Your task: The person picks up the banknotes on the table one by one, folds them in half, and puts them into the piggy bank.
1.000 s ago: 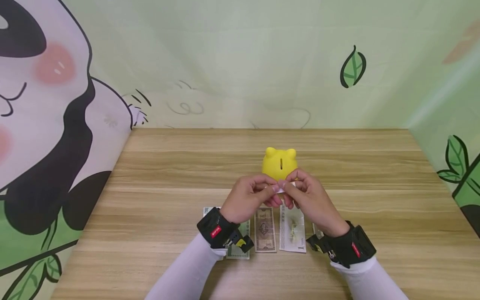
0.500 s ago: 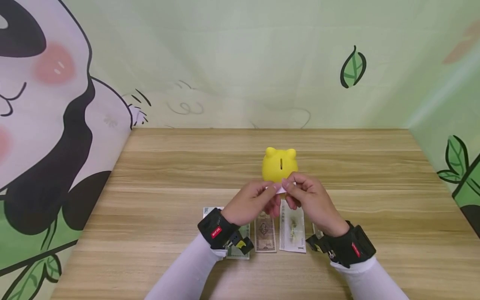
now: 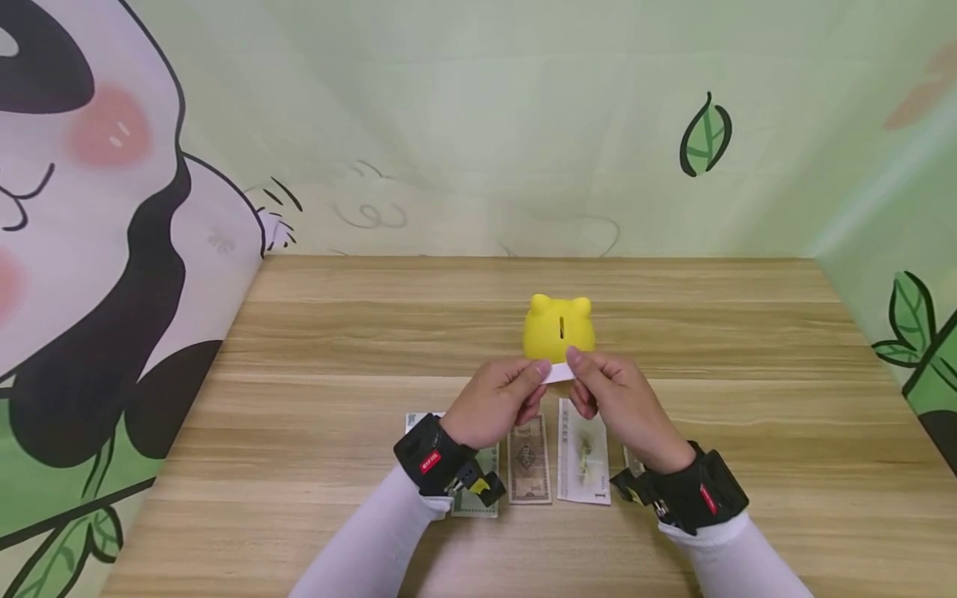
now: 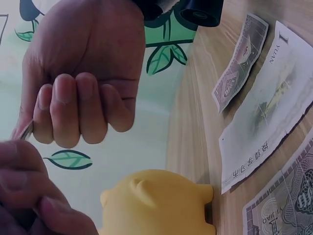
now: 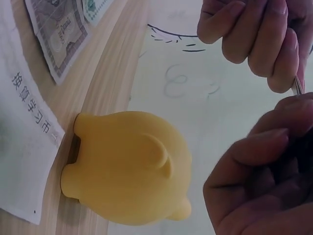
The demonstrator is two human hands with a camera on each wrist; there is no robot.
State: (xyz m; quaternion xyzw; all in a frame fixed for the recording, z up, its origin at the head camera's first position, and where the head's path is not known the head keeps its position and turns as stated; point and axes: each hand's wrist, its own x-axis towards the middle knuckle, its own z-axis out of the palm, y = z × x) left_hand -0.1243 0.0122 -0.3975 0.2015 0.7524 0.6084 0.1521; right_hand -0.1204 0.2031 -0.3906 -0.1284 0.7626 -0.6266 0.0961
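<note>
My left hand [image 3: 489, 403] and right hand [image 3: 624, 399] meet in front of the yellow piggy bank [image 3: 549, 336]. Between them they stretch a narrow, folded white paper strip [image 3: 559, 373], each pinching one end with thumb and fingers. Only a thin edge of the strip [image 5: 298, 87] shows in the right wrist view, where both hands appear at the right side. The piggy bank stands upright with its slot facing up. Below the hands lie a brown banknote [image 3: 529, 461] and a pale one-yuan note [image 3: 585, 457], both flat on the table.
A green banknote [image 3: 475, 502] lies partly beneath my left wrist, with another note's corner [image 3: 420, 420] beside it. One more note [image 3: 631, 458] is mostly hidden by the right wrist camera. The wooden table [image 3: 336, 332] ends at a printed backdrop [image 3: 478, 124].
Both hands have drawn slightly apart, so more of the white strip shows between the thumbs. The fingers have shifted along it. The piggy bank and banknotes stay put.
</note>
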